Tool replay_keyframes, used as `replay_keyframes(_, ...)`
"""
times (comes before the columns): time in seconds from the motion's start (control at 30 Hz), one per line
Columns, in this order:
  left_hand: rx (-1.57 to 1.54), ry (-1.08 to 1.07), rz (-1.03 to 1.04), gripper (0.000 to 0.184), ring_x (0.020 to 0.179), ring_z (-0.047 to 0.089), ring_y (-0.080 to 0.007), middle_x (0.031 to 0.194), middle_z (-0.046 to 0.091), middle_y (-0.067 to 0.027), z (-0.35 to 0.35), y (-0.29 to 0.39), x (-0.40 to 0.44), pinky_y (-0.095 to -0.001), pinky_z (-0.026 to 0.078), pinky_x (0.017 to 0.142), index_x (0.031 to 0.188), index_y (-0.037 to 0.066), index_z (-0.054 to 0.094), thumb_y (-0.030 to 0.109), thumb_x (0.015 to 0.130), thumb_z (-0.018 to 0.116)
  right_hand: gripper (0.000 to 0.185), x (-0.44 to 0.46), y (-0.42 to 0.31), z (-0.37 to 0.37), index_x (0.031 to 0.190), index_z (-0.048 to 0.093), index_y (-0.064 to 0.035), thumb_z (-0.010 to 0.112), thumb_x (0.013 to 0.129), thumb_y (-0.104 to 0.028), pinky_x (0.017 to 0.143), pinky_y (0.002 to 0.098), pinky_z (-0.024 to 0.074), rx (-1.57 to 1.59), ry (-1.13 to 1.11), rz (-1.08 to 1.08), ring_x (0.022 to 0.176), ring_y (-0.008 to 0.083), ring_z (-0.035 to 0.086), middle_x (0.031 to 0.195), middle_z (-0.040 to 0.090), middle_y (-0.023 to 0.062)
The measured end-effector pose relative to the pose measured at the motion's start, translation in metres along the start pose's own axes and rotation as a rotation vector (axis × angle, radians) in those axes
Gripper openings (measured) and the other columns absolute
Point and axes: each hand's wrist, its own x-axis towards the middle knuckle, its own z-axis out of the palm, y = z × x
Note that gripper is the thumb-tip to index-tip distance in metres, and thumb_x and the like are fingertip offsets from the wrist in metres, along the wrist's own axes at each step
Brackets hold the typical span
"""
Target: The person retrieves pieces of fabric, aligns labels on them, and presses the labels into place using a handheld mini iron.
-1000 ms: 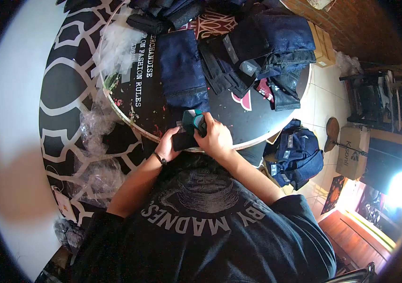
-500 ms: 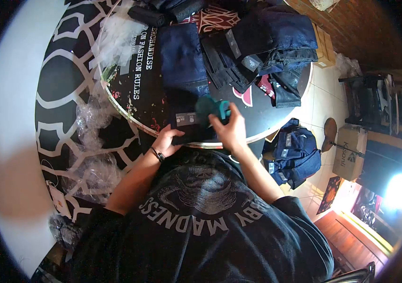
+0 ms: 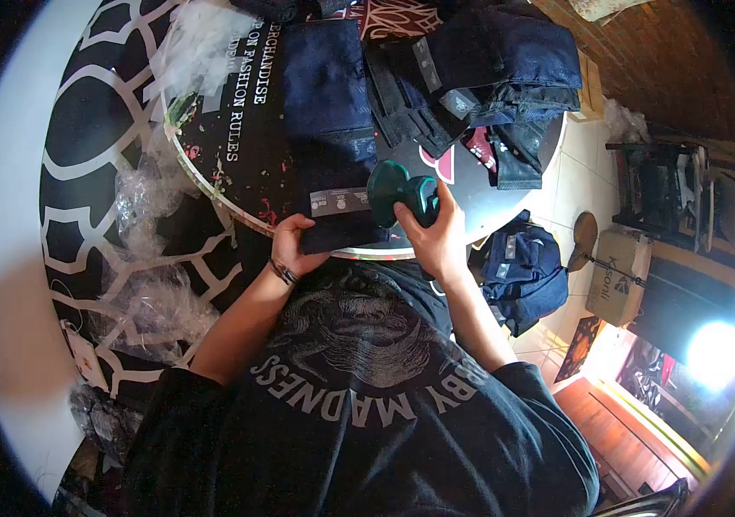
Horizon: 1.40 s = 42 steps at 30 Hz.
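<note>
A green tool with a round flat disc (image 3: 387,191) is in my right hand (image 3: 438,231), whose fingers wrap its knobbed body. The disc stands on edge beside a grey label strip (image 3: 339,202) with white print. That strip lies across a dark blue folded cloth (image 3: 328,103) near the table's front edge. My left hand (image 3: 294,247) pinches the near end of the cloth, thumb on top and fingers partly hidden under it.
The round black table (image 3: 251,177) has a pale rim. More dark garments (image 3: 505,65) are heaped at its right, and clear plastic (image 3: 191,56) lies at its left. Dark clothes (image 3: 523,267) and a cardboard box (image 3: 619,276) sit at the right.
The green tool has moved right, off the cloth's near end, and its disc now shows. The label strip has come into view. My left hand has shifted slightly left and stays on the cloth.
</note>
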Motion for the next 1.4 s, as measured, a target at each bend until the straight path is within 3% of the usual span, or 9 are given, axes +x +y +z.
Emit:
replay_keyframes(0.17, -0.345, -0.328, -0.149, 0.058, 0.120, 0.059, -0.0394, 0.128, 0.062, -0.0239, -0.020, -0.003, 0.009, -0.0534, 0.038, 0.112, 0.130, -0.008, 0.053, 0.019, 0.078, 0.045, 0.043, 0.001, 0.001, 0.012, 0.106, 0.059, 0.0046, 0.078, 0.080, -0.023, 0.071, 0.0400, 0.0545, -0.105, -0.026, -0.050, 0.081, 0.0389, 0.072, 0.083, 0.069, 0.0240)
replay_keyframes(0.3, -0.244, -0.246, -0.125, 0.059, 0.117, 0.061, -0.0390, 0.127, 0.063, -0.0228, -0.016, -0.003, 0.008, -0.0529, 0.040, 0.111, 0.130, -0.007, 0.053, 0.019, 0.078, 0.045, 0.048, 0.002, 0.007, 0.022, 0.112, 0.059, 0.0036, 0.077, 0.080, -0.028, 0.074, 0.0458, 0.0549, -0.207, -0.068, -0.071, 0.086, 0.0444, 0.069, 0.087, 0.069, 0.0273)
replay_keyframes(0.37, 0.000, -0.027, -0.020, 0.052, 0.112, 0.064, -0.0334, 0.121, 0.068, -0.0137, -0.007, -0.004, 0.007, -0.0529, 0.047, 0.102, 0.123, 0.005, 0.063, 0.025, 0.077, 0.049, 0.049, 0.002, 0.009, 0.026, 0.115, 0.058, 0.0017, 0.076, 0.081, -0.029, 0.075, 0.0479, 0.0549, -0.253, -0.081, -0.083, 0.088, 0.0462, 0.068, 0.089, 0.069, 0.0287)
replay_keyframes(0.5, -0.024, -0.086, -0.062, 0.057, 0.113, 0.064, -0.0343, 0.124, 0.067, -0.0136, 0.004, -0.001, 0.005, -0.0541, 0.046, 0.102, 0.127, 0.005, 0.061, 0.030, 0.077, 0.050, 0.048, 0.002, 0.008, 0.031, 0.117, 0.055, -0.0013, 0.074, 0.082, -0.027, 0.075, 0.0496, 0.0547, -0.294, -0.083, -0.088, 0.087, 0.0469, 0.068, 0.088, 0.069, 0.0286)
replay_keyframes(0.57, -0.123, -0.386, -0.005, 0.071, 0.127, 0.054, -0.0390, 0.139, 0.055, -0.0220, 0.005, -0.003, 0.006, -0.0524, 0.037, 0.112, 0.140, -0.003, 0.049, 0.038, 0.081, 0.048, 0.047, 0.002, 0.009, 0.032, 0.118, 0.055, -0.0021, 0.073, 0.083, -0.027, 0.075, 0.0504, 0.0545, -0.296, -0.070, -0.091, 0.086, 0.0468, 0.068, 0.088, 0.069, 0.0282)
replay_keyframes(0.6, -0.116, -0.387, -0.011, 0.071, 0.127, 0.054, -0.0390, 0.139, 0.055, -0.0220, 0.003, -0.004, 0.006, -0.0524, 0.037, 0.112, 0.140, -0.003, 0.049, 0.038, 0.081, 0.048, 0.047, 0.001, 0.008, 0.032, 0.118, 0.054, -0.0022, 0.073, 0.083, -0.027, 0.074, 0.0507, 0.0543, -0.307, -0.077, -0.091, 0.085, 0.0468, 0.068, 0.087, 0.069, 0.0279)
replay_keyframes(0.77, 0.019, -0.232, -0.020, 0.097, 0.135, 0.047, -0.0372, 0.148, 0.047, -0.0215, -0.011, -0.006, 0.011, -0.0515, 0.036, 0.113, 0.149, -0.001, 0.038, 0.075, 0.089, 0.039, 0.046, -0.001, 0.014, 0.036, 0.118, 0.054, -0.0030, 0.072, 0.083, -0.026, 0.073, 0.0502, 0.0542, -0.327, -0.080, -0.077, 0.082, 0.0454, 0.067, 0.085, 0.068, 0.0261)
replay_keyframes(0.87, -0.001, -0.204, -0.009, 0.107, 0.136, 0.047, -0.0369, 0.149, 0.046, -0.0211, -0.007, -0.008, 0.011, -0.0518, 0.036, 0.114, 0.149, -0.001, 0.037, 0.085, 0.085, 0.035, 0.046, -0.002, 0.015, 0.038, 0.118, 0.053, -0.0034, 0.073, 0.083, -0.025, 0.073, 0.0498, 0.0542, -0.314, -0.077, -0.063, 0.082, 0.0447, 0.068, 0.085, 0.068, 0.0254)
replay_keyframes(1.4, 0.074, -0.125, 0.023, 0.115, 0.134, 0.049, -0.0354, 0.150, 0.045, -0.0202, 0.010, -0.007, 0.010, -0.0498, 0.039, 0.112, 0.150, -0.001, 0.036, 0.091, 0.082, 0.028, 0.045, -0.001, 0.018, 0.045, 0.118, 0.053, -0.0053, 0.073, 0.080, -0.019, 0.073, 0.0487, 0.0552, -0.322, -0.073, -0.115, 0.082, 0.0429, 0.068, 0.089, 0.068, 0.0212)
